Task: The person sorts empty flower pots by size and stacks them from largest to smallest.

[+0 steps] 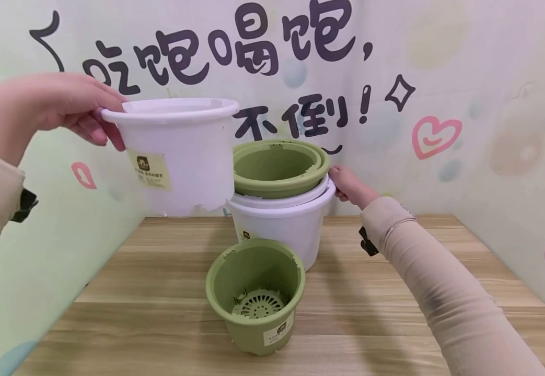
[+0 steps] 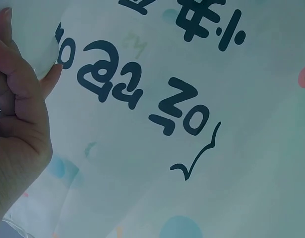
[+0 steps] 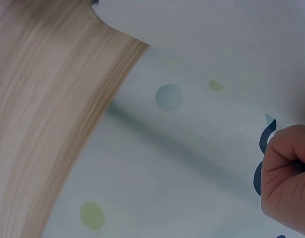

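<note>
My left hand (image 1: 77, 107) grips the rim of a white plastic flowerpot (image 1: 187, 156), fingers outside and raised above the table at the left. In the left wrist view, my left hand (image 2: 23, 114) pinches the edge of that pot (image 2: 35, 34). A stack stands near the table's back: a white flowerpot (image 1: 283, 227) with another white rim inside it and green flowerpots (image 1: 277, 186) nested on top. My right hand (image 1: 349, 185) holds the right side of the lower white rim. In the right wrist view, my right hand (image 3: 288, 178) shows curled fingers.
In front of the stack a single green flowerpot (image 1: 248, 334) with a slotted base and a paper label stands upright on the wooden table (image 1: 150, 303). A printed wall covering (image 1: 484, 104) with large dark characters rises behind and at both sides.
</note>
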`<state>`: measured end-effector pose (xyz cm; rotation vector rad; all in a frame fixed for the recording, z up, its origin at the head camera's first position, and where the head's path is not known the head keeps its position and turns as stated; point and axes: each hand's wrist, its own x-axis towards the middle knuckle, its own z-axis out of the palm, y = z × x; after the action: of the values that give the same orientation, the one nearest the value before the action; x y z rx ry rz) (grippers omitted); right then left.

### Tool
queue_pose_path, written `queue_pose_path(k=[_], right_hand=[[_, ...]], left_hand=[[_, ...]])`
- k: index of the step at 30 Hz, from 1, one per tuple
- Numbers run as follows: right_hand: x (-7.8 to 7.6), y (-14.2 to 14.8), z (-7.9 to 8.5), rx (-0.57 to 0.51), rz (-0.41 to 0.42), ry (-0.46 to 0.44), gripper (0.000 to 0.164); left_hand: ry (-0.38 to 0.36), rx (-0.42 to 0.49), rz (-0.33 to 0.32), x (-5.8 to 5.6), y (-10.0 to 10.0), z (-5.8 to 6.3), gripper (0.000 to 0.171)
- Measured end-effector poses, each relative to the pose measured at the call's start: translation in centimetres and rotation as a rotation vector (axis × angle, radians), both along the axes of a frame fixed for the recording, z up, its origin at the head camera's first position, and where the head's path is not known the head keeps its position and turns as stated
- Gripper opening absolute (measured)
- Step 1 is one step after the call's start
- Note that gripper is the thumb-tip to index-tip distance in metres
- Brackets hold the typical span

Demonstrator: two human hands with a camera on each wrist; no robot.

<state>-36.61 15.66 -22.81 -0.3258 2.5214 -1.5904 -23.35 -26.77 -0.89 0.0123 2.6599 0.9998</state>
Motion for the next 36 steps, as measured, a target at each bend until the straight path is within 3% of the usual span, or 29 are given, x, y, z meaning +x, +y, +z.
queue_pose_path(k=[7,13,16,24,36], right_hand=[[-0.2,0.2,-0.1,0.003,0.012,0.005,0.027],[-0.2,0.2,-0.1,-0.007,0.005,-0.004,0.025],[-0.3,0.2,-0.1,-0.011,0.006,-0.009,0.025],[-0.1,0.0,-0.1,-0.019,-0.005,-0.014,0.025],[-0.2,0.1,-0.1,-0.018,0.005,-0.016,0.024]], left_hand=[[-0.007,-0.004,0.008,-1.0,0.7,2.2,0.016],[0.019,0.022,0.037,-1.8,3.2,2.7,0.02],[0.021,0.065,0.059,-2.5,5.4,2.4,0.023],[0.128,0.1,0.172,-3.5,11.1,0.8,0.046],[0.184,0.162,0.268,-4.5,15.1,-1.5,0.044]])
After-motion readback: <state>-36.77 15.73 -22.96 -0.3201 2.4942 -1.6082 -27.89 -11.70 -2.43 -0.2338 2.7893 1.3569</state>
